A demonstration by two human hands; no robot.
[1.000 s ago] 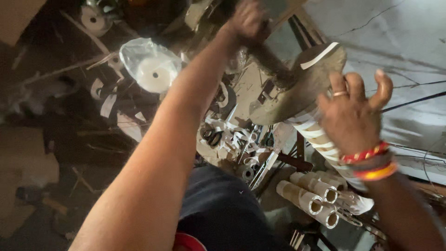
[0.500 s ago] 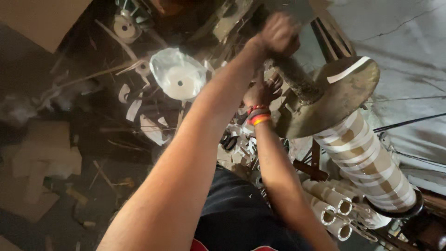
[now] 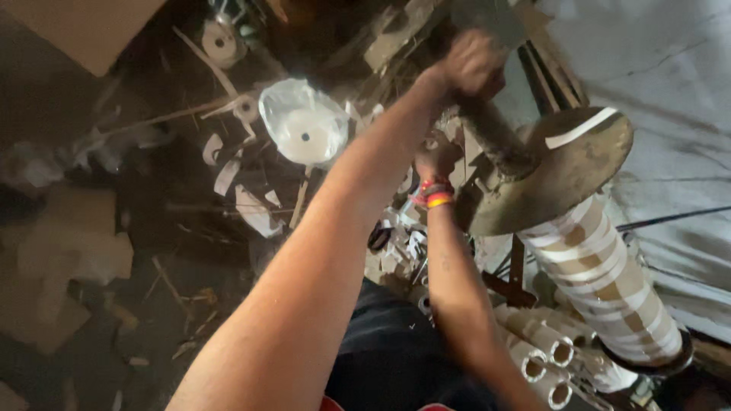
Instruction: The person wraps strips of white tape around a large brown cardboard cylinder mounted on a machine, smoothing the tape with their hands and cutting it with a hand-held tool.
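Observation:
My left hand [image 3: 472, 65] reaches far forward and is closed around the top of a dark metal shaft [image 3: 495, 141]; the hand is blurred. The shaft runs down into a wide dull metal disc [image 3: 563, 179] with a white strip on it. Below the disc lies a long cardboard tube [image 3: 609, 281] wound with white bands. My right hand [image 3: 435, 156], with red and orange bracelets at the wrist, sits under my left forearm against the machine parts beside the shaft. Its fingers look curled, and what they touch is hidden.
Several short cardboard tubes [image 3: 541, 346] lie beside the long tube. A white roll in clear plastic [image 3: 304, 125] rests on the dark floor among paper scraps [image 3: 251, 209]. A brown cardboard box [image 3: 84, 27] stands at top left. A pale sheet [image 3: 655, 91] covers the right.
My right hand has left the long tube at the right, where it was open, and moved left under my left forearm to the shaft. My left hand stays gripped at the top.

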